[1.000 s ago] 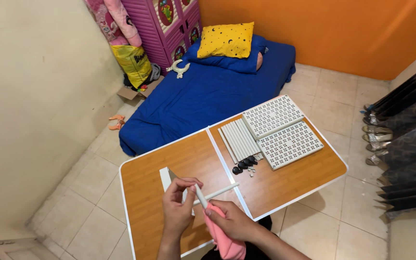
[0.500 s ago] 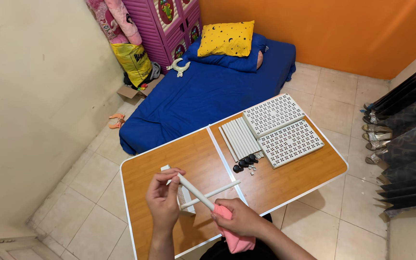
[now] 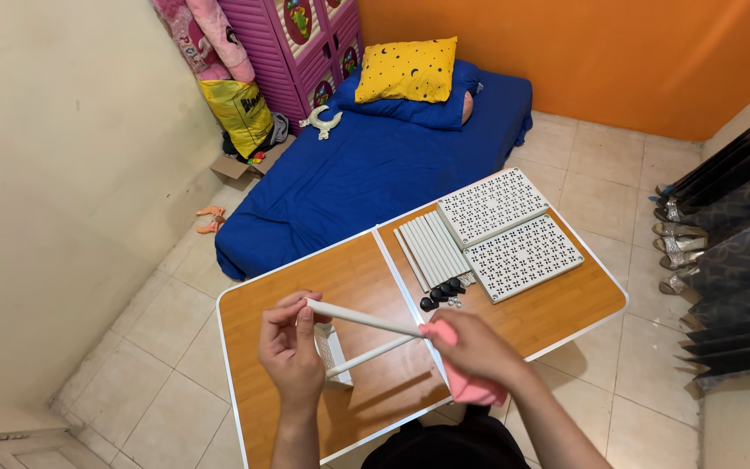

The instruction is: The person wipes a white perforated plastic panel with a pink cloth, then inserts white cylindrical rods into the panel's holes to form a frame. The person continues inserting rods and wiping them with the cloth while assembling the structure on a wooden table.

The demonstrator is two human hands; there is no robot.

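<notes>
Two hands of yours meet over the near part of a wooden folding table [image 3: 358,269] with a white rim; your left hand [image 3: 292,352] pinches the left end of a white tube [image 3: 362,320] between thumb and fingertips, and your right hand [image 3: 470,347] is curled around its right end through a pink cloth [image 3: 470,386]; the tube hangs just above the tabletop, and below it a second white rod [image 3: 371,356] lies on the wood beside a small white panel [image 3: 333,352]. Farther right on the table lie a row of white tubes [image 3: 434,246], two perforated white panels [image 3: 505,230] and some small black caps [image 3: 441,293]. Beyond the table a blue mattress [image 3: 366,174] rests on the tiled floor [image 3: 605,169] with a yellow pillow [image 3: 408,69]; a purple cabinet [image 3: 301,39] stands far left against the orange wall [image 3: 583,52]; sandals line the right edge.
</notes>
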